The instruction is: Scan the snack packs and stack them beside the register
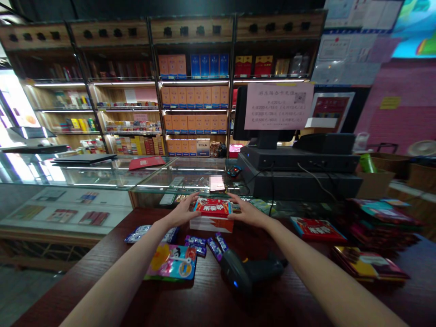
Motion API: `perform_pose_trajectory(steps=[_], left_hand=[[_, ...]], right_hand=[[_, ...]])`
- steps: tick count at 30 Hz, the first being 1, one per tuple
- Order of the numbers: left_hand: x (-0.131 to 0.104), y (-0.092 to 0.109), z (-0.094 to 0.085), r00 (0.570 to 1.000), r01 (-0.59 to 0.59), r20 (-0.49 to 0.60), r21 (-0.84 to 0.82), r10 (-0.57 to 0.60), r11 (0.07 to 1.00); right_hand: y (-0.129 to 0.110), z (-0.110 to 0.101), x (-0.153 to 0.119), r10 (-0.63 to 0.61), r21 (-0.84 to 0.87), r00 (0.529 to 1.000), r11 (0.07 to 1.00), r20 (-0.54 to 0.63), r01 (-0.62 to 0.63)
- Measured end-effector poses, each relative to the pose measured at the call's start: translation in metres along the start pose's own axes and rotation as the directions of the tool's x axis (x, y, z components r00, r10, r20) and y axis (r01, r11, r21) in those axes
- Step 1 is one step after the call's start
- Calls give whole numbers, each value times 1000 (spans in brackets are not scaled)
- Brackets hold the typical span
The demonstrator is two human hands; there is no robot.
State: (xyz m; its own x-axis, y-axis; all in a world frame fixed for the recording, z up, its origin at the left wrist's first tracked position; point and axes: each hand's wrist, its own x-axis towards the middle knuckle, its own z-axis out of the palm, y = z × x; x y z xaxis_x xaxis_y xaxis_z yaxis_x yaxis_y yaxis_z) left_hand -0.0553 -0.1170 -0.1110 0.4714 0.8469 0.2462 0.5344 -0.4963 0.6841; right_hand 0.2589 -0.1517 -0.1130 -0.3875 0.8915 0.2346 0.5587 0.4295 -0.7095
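A red snack box with white lettering on top and a white and orange front stands on the dark wooden counter, between my two hands. My left hand grips its left side, with the fingers reaching round towards the back. On the opposite side, my right hand holds the box in the same way; some fingertips are hidden. Nearer to me lie a few small purple-wrapped bars and a colourful snack pouch. A black handheld barcode scanner with a blue light rests between my forearms.
A glass display counter runs behind the wooden counter. At the right stands a black cash register with a paper sign on its screen. Another red box and stacked packets lie beyond my right forearm.
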Motion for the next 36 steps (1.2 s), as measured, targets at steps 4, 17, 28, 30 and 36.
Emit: perform_pose_trajectory(steps=[4,17,28,30,36], left_hand=[[1,-2,0,1000,8,11,-71,-7,997],[-19,39,-5,987,-134,-82,88,141,987],[-46,98,26,943,-242,-214,78,253,967],[-50,106,33,936,-273,-210,73,282,959],[-57,110,55,922,-318,-231,5,311,948]], right_hand=[[2,1,-1,6,70,1000,998,-8,-5],[-26,-17,-39,-12,134,997,991,-75,22],[-22,-11,-100,-47,103,940,991,-337,87],[-22,-10,-111,-56,67,921,994,-385,88],[-17,-9,-131,-72,30,902,995,-427,94]])
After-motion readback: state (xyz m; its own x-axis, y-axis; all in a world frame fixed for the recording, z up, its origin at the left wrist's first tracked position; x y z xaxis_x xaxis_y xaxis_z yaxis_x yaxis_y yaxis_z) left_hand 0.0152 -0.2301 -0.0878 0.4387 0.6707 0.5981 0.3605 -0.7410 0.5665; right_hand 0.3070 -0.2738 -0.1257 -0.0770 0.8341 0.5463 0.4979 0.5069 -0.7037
